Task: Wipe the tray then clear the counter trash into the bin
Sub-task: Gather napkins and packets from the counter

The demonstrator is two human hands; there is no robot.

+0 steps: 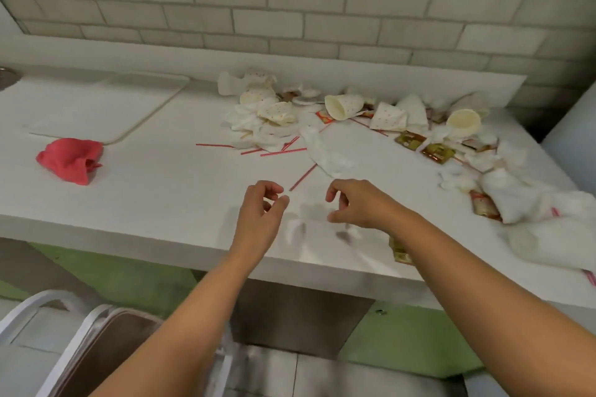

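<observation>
Left hand (263, 205), right hand (354, 203), close together, fingers loosely curled

pale tiled wall (290, 10) behind; green cabinet front (129, 277) below.

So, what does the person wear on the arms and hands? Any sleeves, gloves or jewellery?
Nothing that shows. The left hand and right hand have no gloves, and no rings as far as the blur lets me tell. The left forearm and right forearm are bare down to the picture's edge: no sleeve, watch or bracelet is in view.
</observation>
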